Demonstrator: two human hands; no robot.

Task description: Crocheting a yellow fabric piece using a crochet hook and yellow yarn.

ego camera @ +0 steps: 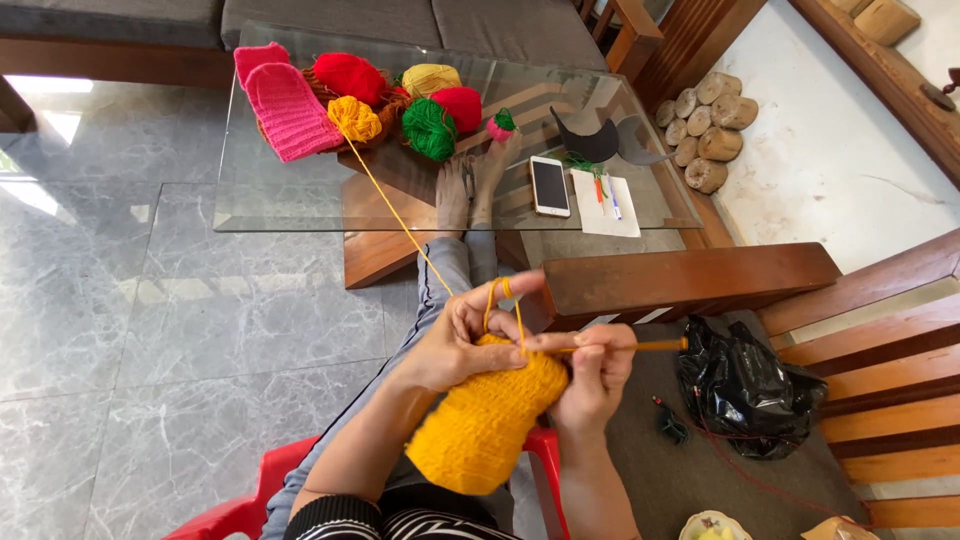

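Marble floor, glass table [300, 205] ahead | table: yarn balls [400, 100], pink knit [290, 110], phone [549, 186] | left hand [455, 345]: fingers curled on yellow knit [485, 420], strand [395, 215] looped over forefinger, running to yellow ball [354, 118] | right hand [595, 375]: fingers pinched on hook [640, 346]; knit over lap | black bag [745, 390] at right

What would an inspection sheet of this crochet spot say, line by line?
Surface: glass table over grey marble floor.
Job's things: yellow crochet piece, hook, strand running to yellow yarn ball.
Clutter: pink knit, red and green yarn balls, phone, notepad, black bag.
Grippers: left hand holds piece, strand looped over finger; right hand grips hook.
Cables: nothing seen.
Surroundings: sofa, red chair, wooden bench, stacked logs.
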